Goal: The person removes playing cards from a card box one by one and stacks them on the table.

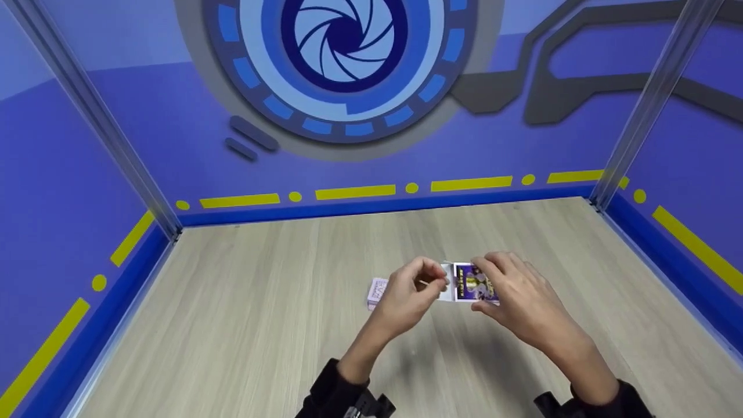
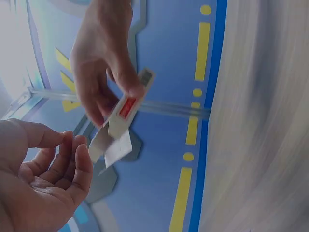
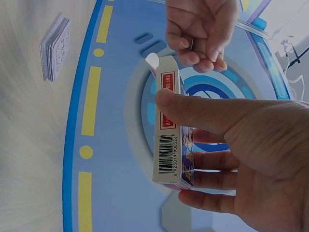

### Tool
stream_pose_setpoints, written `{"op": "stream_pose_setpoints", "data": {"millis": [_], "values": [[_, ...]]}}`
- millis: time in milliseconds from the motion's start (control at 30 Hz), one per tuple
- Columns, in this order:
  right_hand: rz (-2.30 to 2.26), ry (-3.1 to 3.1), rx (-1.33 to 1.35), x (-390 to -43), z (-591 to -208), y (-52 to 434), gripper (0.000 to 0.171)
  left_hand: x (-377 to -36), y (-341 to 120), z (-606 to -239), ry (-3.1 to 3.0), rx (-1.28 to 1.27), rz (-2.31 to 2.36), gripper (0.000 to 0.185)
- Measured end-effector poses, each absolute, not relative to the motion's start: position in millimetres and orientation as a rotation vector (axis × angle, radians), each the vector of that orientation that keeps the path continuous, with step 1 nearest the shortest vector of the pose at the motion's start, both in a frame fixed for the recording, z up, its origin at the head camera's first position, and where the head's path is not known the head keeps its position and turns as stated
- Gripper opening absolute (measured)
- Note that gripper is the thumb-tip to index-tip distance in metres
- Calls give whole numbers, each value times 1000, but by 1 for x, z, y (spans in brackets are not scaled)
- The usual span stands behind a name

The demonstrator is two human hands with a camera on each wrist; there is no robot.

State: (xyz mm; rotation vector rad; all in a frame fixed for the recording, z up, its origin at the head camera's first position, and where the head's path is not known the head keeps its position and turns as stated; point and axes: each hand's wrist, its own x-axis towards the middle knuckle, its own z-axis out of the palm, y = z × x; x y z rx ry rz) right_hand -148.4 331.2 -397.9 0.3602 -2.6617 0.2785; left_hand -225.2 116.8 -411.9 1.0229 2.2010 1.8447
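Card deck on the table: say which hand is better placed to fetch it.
Left. The left hand holds nothing and is beside the card deck; the right hand grips the card box.

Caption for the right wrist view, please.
Right hand grips an open card box by its edges; left hand at its flap; card deck on the table.

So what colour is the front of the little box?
Mostly purple with yellow print on the box, held by the right hand; the head view shows it best.
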Motion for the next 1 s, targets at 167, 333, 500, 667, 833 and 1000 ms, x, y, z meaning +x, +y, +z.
{"op": "stream_pose_setpoints", "data": {"millis": [167, 333, 500, 667, 833, 1000], "values": [[278, -2667, 353, -148, -397, 329, 74, -221, 124, -418, 2155, 938, 1898, 8], [271, -2641, 384, -148, -397, 328, 75, -221, 127, -425, 2170, 886, 1919, 11], [263, -2633, 402, -147, -396, 327, 72, -224, 129, -430, 2224, 871, 1892, 11], [256, -2637, 394, -147, -396, 326, 70, -229, 130, -433, 2171, 840, 1929, 11], [255, -2628, 411, -146, -398, 325, 69, -232, 128, -435, 2049, 784, 1987, 16], [259, -2615, 433, -146, -399, 324, 68, -234, 127, -437, 1965, 770, 2018, 20]]}}
